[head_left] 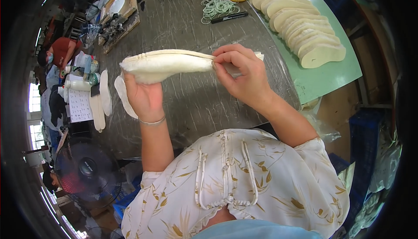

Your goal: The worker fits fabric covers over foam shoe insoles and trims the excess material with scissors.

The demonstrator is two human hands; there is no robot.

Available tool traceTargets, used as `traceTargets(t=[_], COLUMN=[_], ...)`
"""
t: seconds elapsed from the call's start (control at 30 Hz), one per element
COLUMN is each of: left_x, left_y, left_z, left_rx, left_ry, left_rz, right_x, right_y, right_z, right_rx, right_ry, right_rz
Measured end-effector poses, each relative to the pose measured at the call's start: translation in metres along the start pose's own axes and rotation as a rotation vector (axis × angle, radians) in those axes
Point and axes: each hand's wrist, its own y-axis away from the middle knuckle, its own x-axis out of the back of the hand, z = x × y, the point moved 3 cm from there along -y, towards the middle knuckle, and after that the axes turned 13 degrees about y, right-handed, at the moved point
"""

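Hands hold a white fuzzy insole (167, 63) above the grey table (187, 17): left hand (143, 95) grips underneath, right hand (239, 71) pinches its end. Next, probably careful pulling along the edge.

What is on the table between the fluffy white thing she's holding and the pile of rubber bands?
Nothing: the head view shows only bare grey table between the fluffy white insole and the rubber bands.
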Motion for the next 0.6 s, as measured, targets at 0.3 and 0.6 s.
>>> traceTargets(t=[0.3, 0.6], left_x=[-0.007, -0.063], left_y=[0.007, 0.007], left_z=[0.006, 0.03], left_rx=[-0.057, -0.388], left_ry=[-0.012, -0.99], left_rz=[-0.058, -0.567], right_x=[0.004, 0.018], right_y=[-0.005, -0.001], right_z=[0.002, -0.002], right_rx=[-0.036, 0.087], right_ry=[-0.005, 0.126], right_rz=[0.008, -0.028])
